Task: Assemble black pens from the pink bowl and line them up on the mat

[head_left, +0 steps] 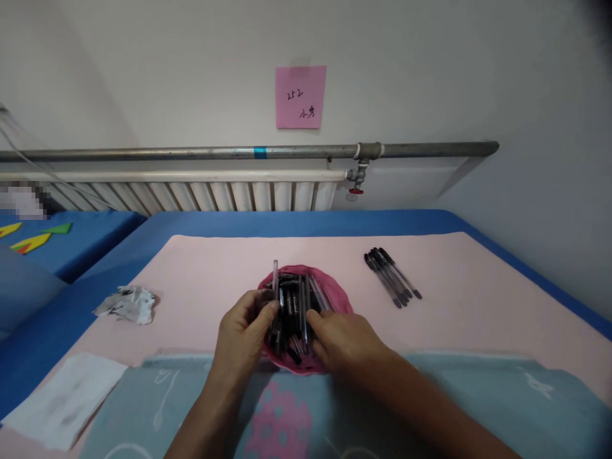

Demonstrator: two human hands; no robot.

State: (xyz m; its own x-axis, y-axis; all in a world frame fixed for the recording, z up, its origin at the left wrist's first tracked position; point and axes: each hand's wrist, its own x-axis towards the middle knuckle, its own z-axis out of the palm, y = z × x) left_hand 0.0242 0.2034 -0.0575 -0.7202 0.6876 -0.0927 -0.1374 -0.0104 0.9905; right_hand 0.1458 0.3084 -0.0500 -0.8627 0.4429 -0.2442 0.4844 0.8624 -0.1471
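In the head view, a round pink basket [340, 290] filled with black and clear ballpoint pens [291, 303] sits on a pale pink sheet [215, 268]. At the basket's left edge, the left hand [246, 319] is nearly closed, thumb and fingers pinching an upright clear pen barrel [275, 274]. At the basket's right edge, the right hand [347, 341] is curled, its thumb against the pens; whether it grips one I cannot tell. Right of the basket and slightly beyond it lies a bunch of black-capped pens [393, 280], side by side. Well left of the basket is a crumpled grey-white wrapper [129, 305]; nearer the wearer than the basket lies a blue-green patterned cloth [186, 389].
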